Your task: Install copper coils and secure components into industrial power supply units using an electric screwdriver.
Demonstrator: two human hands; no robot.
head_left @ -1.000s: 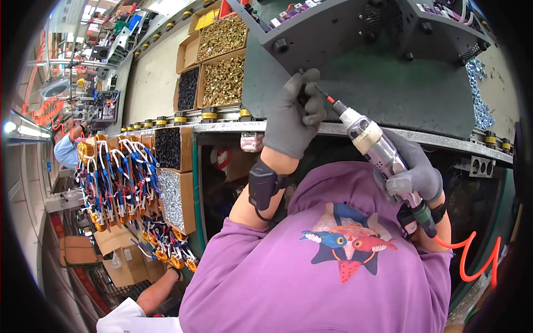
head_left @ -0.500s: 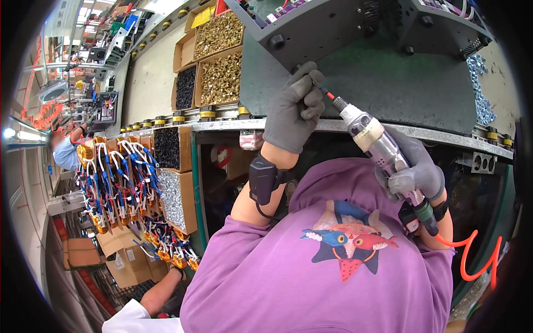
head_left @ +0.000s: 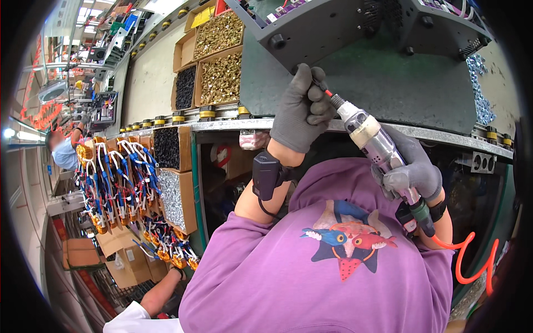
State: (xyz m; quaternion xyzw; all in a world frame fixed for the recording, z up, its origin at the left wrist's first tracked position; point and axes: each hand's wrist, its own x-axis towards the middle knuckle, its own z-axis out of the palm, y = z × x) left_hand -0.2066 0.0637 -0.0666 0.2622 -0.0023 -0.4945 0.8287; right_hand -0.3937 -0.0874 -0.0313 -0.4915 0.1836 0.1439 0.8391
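My right hand, in a grey glove, grips a silver air-powered screwdriver with an orange coiled hose at its rear. The tool points up and left, its red-tipped bit lying against the green mat just below a grey metal chassis. My left hand, also gloved, has its fingers pinched around the bit tip. Whether a screw sits between those fingers is hidden. A black device is strapped to my left wrist.
Cardboard boxes of brass-coloured, black and silver screws sit left of the mat. Bundles of blue and white cables hang at the left. Another person's arm reaches in at the lower left; a second person stands far left.
Both hands and the screwdriver have shifted slightly up and right along the chassis edge. The left fingers stay closed on the bit tip.
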